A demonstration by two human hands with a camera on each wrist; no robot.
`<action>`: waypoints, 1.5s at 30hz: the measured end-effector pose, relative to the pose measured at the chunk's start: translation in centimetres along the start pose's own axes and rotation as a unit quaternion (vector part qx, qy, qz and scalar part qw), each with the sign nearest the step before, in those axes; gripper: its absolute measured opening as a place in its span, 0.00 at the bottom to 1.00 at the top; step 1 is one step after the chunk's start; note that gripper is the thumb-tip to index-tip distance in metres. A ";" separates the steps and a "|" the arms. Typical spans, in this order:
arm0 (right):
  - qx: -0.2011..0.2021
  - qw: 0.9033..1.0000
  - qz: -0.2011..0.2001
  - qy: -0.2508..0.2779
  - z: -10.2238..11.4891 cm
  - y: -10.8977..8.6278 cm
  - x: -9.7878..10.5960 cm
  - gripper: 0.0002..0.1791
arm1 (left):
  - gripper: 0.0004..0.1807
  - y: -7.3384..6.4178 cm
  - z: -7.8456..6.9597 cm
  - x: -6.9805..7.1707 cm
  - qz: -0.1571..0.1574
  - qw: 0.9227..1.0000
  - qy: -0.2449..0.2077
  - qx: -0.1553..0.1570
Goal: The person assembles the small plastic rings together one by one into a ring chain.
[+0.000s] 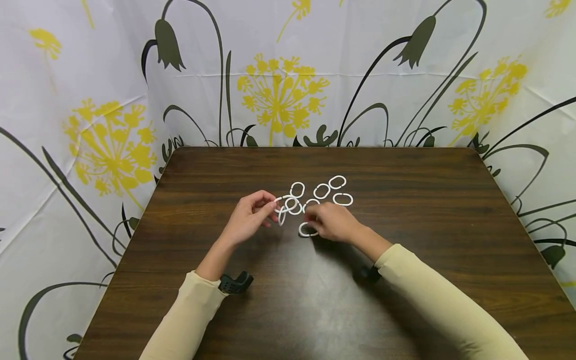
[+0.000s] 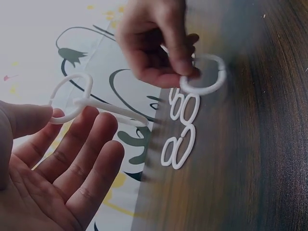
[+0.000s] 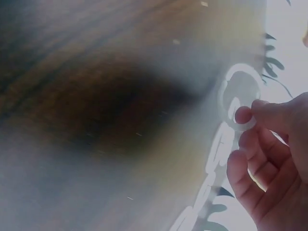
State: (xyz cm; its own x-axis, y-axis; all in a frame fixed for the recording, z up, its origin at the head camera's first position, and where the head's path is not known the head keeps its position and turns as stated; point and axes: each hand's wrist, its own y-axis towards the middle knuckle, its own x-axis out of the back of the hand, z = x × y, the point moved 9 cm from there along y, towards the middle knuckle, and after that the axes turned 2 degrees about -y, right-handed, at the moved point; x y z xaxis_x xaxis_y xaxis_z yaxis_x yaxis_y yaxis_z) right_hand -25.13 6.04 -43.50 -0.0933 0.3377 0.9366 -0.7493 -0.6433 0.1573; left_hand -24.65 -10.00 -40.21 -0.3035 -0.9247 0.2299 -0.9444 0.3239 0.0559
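Observation:
My left hand [image 1: 249, 217] pinches a white oval shower curtain ring [image 2: 72, 75] between thumb and index finger, the other fingers spread loosely. A second ring [image 2: 115, 108] is linked through it and hangs beyond the fingers. Across from it, my right hand [image 1: 333, 221] holds another such ring [image 3: 222, 98] by its edge with thumb and fingertip. This ring [image 1: 300, 230] appears raised a little over the table, apart from the left hand's pair.
Several loose white rings lie on the dark wooden table [image 1: 216, 185] beyond the hands, among them one ring [image 1: 343, 194] at the right. A flower-printed curtain [image 1: 288, 30] hangs behind the table's far edge. Dark wrist bands [image 1: 236, 283] sit at the sleeves.

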 end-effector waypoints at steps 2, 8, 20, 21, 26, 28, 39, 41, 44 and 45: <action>-0.005 1.000 -0.007 0.025 -0.1 0.2 0.8 0.05 | 0.08 0.0 0.0 0.0 0.000 1.000 0.002 -0.001; -0.033 0.990 -0.060 0.119 -0.6 0.7 3.6 0.10 | 0.08 0.0 0.2 0.1 0.001 1.000 0.009 0.001; -0.131 0.889 -0.165 0.407 -2.3 1.4 7.9 0.09 | 0.08 -0.3 -1.2 -0.2 0.010 1.000 0.010 -0.004; -0.132 0.883 -0.163 0.419 -2.2 1.5 8.0 0.10 | 0.08 -0.4 -1.6 -0.3 0.010 1.000 0.011 -0.003; -0.134 0.874 -0.140 0.445 -1.5 2.2 7.3 0.11 | 0.07 -0.8 -3.2 -0.6 0.011 1.000 0.014 0.000; -0.135 0.875 -0.129 0.447 -1.2 2.4 6.8 0.11 | 0.07 -0.8 -3.3 -0.7 0.013 1.000 0.015 -0.001; -0.153 0.880 -0.108 0.436 -0.7 2.6 5.4 0.10 | 0.06 -0.8 -3.8 -1.0 0.020 0.999 0.038 -0.009; -0.156 0.882 -0.106 0.431 -0.7 2.6 5.3 0.10 | 0.06 -0.7 -3.7 -0.9 0.022 0.999 0.037 -0.010; -0.161 0.882 -0.104 0.431 -0.8 2.7 5.0 0.11 | 0.07 -0.5 -2.8 -0.8 0.021 0.999 0.036 -0.011; -0.163 0.881 -0.102 0.432 -0.8 2.7 4.9 0.11 | 0.07 -0.4 -2.4 -0.8 0.020 0.999 0.034 -0.012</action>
State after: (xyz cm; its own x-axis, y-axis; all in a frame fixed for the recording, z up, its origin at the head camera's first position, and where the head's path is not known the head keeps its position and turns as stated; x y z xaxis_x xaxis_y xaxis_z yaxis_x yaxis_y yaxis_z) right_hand -28.12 6.51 -38.68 -0.2939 0.9110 0.2895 -0.9435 -0.3250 0.0648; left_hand -23.74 -8.97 -38.13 -0.3309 -0.8952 0.2985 -0.9280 0.3661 0.0692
